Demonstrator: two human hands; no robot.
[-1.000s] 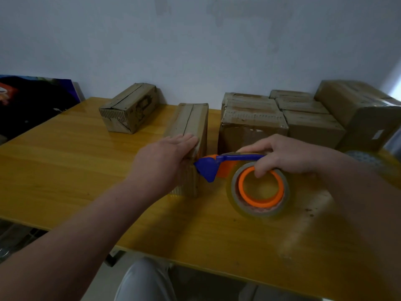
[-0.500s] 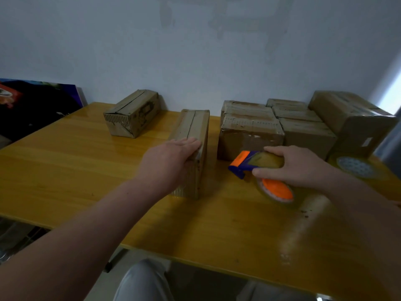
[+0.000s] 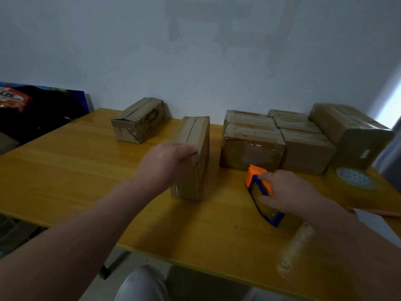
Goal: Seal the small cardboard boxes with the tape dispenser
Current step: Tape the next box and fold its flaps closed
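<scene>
Cardboard box (image 3: 196,131) in the middle stands on the table (image 3: 65,170) under your left hand (image 3: 167,164), laid flat on its near end; press unevenly and it may skid. Rightward, your right hand (image 3: 290,192) grips the tape dispenser (image 3: 259,191) on the table, where loose tape could stick.

A narrow box (image 3: 196,146) of brown cardboard stands mid-table, its long side pointing away, with a seam running along its top; the left hand (image 3: 165,164) rests on its near end. A second box (image 3: 138,120) sits angled at the far left, and a block of boxes (image 3: 251,146) is packed together at the back right. The tape dispenser (image 3: 262,194), blue with an orange nose, lies in front of that block, gripped by the right hand (image 3: 290,192)
</scene>
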